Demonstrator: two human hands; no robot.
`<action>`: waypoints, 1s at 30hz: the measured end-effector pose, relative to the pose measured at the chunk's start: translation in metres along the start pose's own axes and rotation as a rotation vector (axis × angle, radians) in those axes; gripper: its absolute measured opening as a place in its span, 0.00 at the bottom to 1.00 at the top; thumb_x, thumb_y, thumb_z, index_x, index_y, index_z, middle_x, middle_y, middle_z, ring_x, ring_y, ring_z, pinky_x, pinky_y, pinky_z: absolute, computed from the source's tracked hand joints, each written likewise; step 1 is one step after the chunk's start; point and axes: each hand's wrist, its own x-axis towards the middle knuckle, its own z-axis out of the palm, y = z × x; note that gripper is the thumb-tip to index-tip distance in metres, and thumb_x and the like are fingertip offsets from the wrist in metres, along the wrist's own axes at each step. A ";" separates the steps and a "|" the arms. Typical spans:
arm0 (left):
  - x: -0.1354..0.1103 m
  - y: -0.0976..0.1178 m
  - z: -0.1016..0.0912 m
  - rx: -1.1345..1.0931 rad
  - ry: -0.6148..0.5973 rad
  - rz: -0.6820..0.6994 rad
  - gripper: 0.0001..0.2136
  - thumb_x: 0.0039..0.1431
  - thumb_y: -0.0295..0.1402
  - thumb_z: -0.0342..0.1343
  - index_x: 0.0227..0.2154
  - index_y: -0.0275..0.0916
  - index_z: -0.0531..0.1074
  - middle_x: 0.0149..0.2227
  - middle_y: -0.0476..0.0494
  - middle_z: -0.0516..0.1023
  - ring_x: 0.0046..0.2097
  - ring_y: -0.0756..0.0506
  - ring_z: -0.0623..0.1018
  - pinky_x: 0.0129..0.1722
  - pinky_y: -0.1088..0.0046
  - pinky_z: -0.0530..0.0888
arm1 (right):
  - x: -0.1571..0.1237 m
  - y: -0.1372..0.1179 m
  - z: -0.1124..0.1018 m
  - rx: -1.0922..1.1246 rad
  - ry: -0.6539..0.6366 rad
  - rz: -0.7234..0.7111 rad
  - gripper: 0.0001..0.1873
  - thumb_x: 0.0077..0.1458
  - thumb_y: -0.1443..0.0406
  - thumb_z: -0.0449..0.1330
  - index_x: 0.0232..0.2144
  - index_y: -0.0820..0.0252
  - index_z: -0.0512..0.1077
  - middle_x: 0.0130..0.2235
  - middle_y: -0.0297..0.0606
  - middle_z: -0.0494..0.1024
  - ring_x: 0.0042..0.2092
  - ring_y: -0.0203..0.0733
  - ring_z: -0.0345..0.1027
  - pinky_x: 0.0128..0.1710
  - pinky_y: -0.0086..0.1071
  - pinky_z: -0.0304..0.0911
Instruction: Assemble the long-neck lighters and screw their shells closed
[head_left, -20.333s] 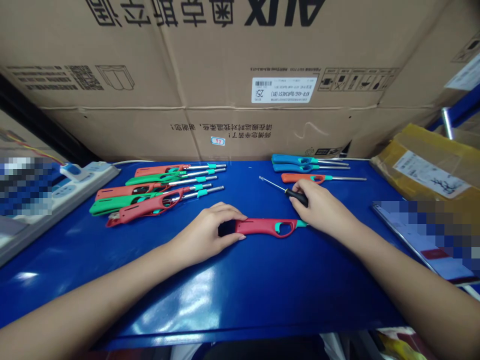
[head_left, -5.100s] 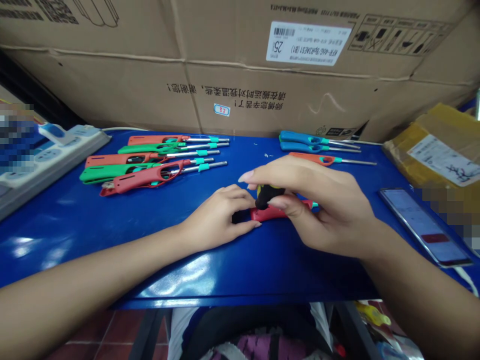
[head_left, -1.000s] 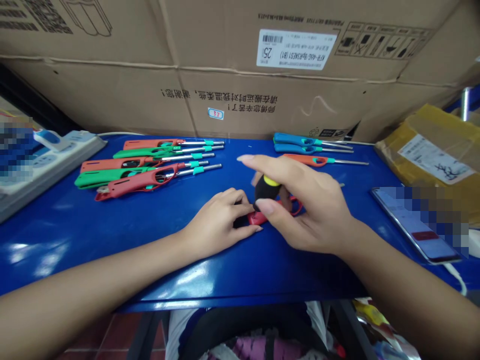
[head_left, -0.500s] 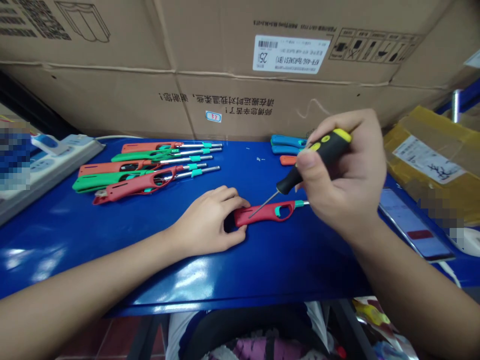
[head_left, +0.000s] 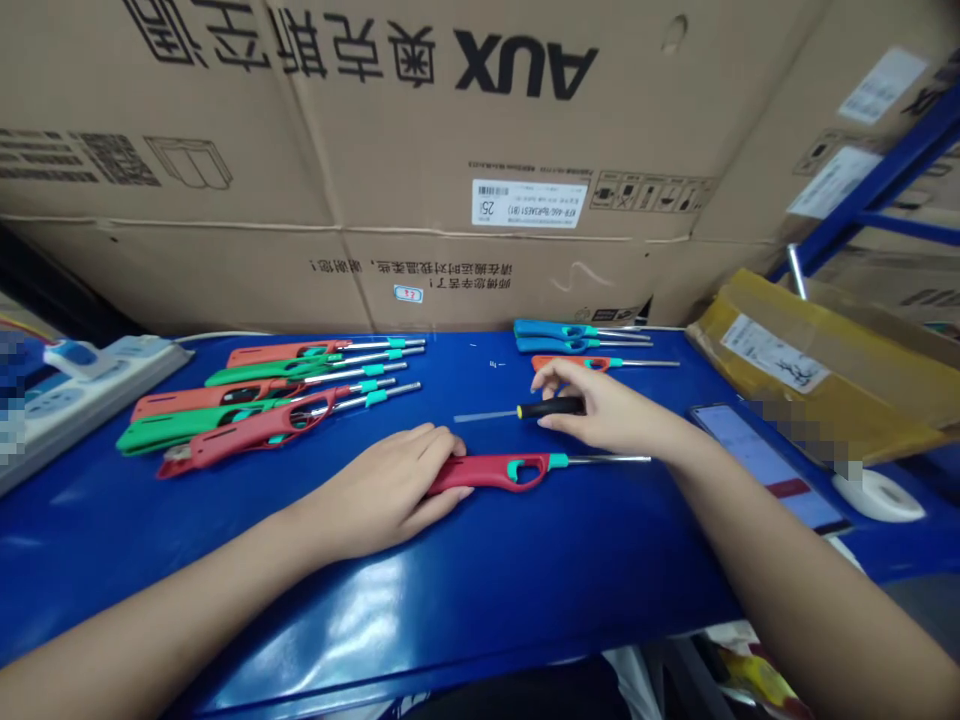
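Observation:
My left hand [head_left: 390, 490] is closed around the rear end of a red gas lighter [head_left: 487, 472], which lies on the blue tabletop with its metal tube pointing right. Its green trigger shows, and my fingers cover the back of the handle. Just beyond the lighter, my right hand [head_left: 600, 405] has its fingers around the black handle of a screwdriver [head_left: 555, 407]. The pale, blurred shaft points left, apart from the lighter. Whether the screwdriver rests on the table, I cannot tell.
Several red and green lighters [head_left: 247, 425] lie at left beside a white power strip [head_left: 97, 390]. Blue lighters [head_left: 551, 335] and an orange lighter [head_left: 574, 364] lie at the back. A phone [head_left: 765, 470], white mouse [head_left: 877, 495] and yellow-taped parcel [head_left: 840, 370] are right. A cardboard box [head_left: 375, 150] stands behind.
My right hand has lowered beyond the lighter, and the screwdriver has turned from slanting over the lighter's handle to lying nearly level. The view has tilted upward. My left hand still holds the red lighter.

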 end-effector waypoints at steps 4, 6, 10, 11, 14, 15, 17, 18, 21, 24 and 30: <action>-0.001 -0.006 -0.009 0.024 0.002 0.116 0.13 0.73 0.42 0.45 0.50 0.38 0.66 0.46 0.39 0.75 0.45 0.40 0.76 0.46 0.62 0.73 | -0.003 0.006 -0.012 -0.191 -0.104 0.035 0.09 0.58 0.72 0.58 0.41 0.59 0.72 0.45 0.42 0.75 0.45 0.45 0.71 0.49 0.39 0.65; -0.004 -0.009 -0.022 0.048 0.035 0.192 0.13 0.72 0.40 0.47 0.51 0.38 0.66 0.47 0.38 0.75 0.46 0.40 0.76 0.47 0.62 0.73 | -0.003 0.009 -0.017 -0.276 -0.122 0.060 0.07 0.59 0.72 0.56 0.39 0.61 0.73 0.43 0.44 0.74 0.43 0.46 0.69 0.48 0.40 0.64; -0.019 -0.021 -0.062 0.049 0.175 0.122 0.09 0.70 0.34 0.48 0.49 0.43 0.67 0.46 0.45 0.76 0.45 0.44 0.75 0.47 0.67 0.72 | 0.000 0.016 -0.022 -0.370 -0.147 0.083 0.07 0.57 0.72 0.57 0.39 0.60 0.72 0.43 0.43 0.74 0.41 0.45 0.69 0.43 0.35 0.63; -0.022 -0.023 -0.072 0.046 0.250 0.077 0.08 0.69 0.33 0.47 0.48 0.43 0.67 0.45 0.46 0.76 0.45 0.45 0.74 0.47 0.68 0.71 | 0.000 0.017 -0.023 -0.387 -0.147 0.087 0.08 0.56 0.72 0.58 0.39 0.60 0.72 0.43 0.43 0.75 0.41 0.44 0.69 0.41 0.34 0.62; -0.023 -0.025 -0.092 0.030 0.433 -0.085 0.10 0.71 0.39 0.44 0.47 0.42 0.66 0.44 0.49 0.75 0.44 0.47 0.73 0.44 0.72 0.70 | 0.001 0.019 -0.021 -0.437 -0.136 0.090 0.08 0.55 0.71 0.58 0.38 0.59 0.71 0.44 0.43 0.75 0.38 0.43 0.69 0.36 0.32 0.61; -0.018 -0.024 -0.094 0.017 0.452 -0.152 0.12 0.72 0.40 0.42 0.47 0.41 0.66 0.43 0.49 0.75 0.44 0.47 0.73 0.43 0.73 0.69 | 0.001 0.018 -0.019 -0.454 -0.134 0.086 0.08 0.55 0.70 0.58 0.38 0.59 0.71 0.44 0.43 0.76 0.38 0.43 0.69 0.36 0.33 0.61; -0.001 -0.020 -0.093 -0.016 0.447 -0.216 0.14 0.73 0.40 0.40 0.48 0.39 0.65 0.43 0.48 0.75 0.45 0.47 0.72 0.44 0.73 0.69 | 0.001 0.014 -0.015 -0.484 -0.135 0.069 0.07 0.55 0.69 0.58 0.38 0.59 0.71 0.44 0.43 0.76 0.38 0.43 0.70 0.36 0.33 0.62; 0.011 -0.018 -0.090 -0.012 0.429 -0.216 0.15 0.74 0.41 0.39 0.49 0.37 0.65 0.44 0.47 0.75 0.45 0.47 0.72 0.46 0.72 0.70 | 0.001 0.011 -0.012 -0.503 -0.132 0.061 0.07 0.55 0.69 0.57 0.38 0.59 0.72 0.45 0.43 0.76 0.40 0.45 0.71 0.38 0.33 0.62; 0.058 -0.018 -0.075 0.021 0.328 -0.045 0.18 0.73 0.45 0.41 0.50 0.35 0.65 0.49 0.40 0.74 0.48 0.42 0.74 0.50 0.64 0.72 | 0.002 0.001 -0.002 -0.558 -0.116 0.054 0.08 0.58 0.68 0.57 0.41 0.60 0.73 0.48 0.46 0.77 0.48 0.49 0.71 0.44 0.36 0.64; 0.109 -0.022 -0.054 0.057 0.248 0.015 0.18 0.72 0.45 0.43 0.49 0.34 0.68 0.48 0.37 0.76 0.49 0.39 0.76 0.52 0.59 0.73 | 0.002 -0.005 0.004 -0.621 -0.093 0.108 0.10 0.62 0.66 0.59 0.45 0.61 0.74 0.51 0.47 0.77 0.53 0.50 0.70 0.50 0.38 0.66; 0.189 -0.018 -0.015 0.086 0.200 -0.002 0.16 0.72 0.40 0.49 0.52 0.33 0.70 0.51 0.34 0.76 0.53 0.39 0.76 0.55 0.55 0.74 | 0.003 0.006 -0.006 -0.787 0.008 0.463 0.20 0.66 0.57 0.61 0.56 0.60 0.70 0.57 0.45 0.73 0.52 0.48 0.72 0.51 0.48 0.72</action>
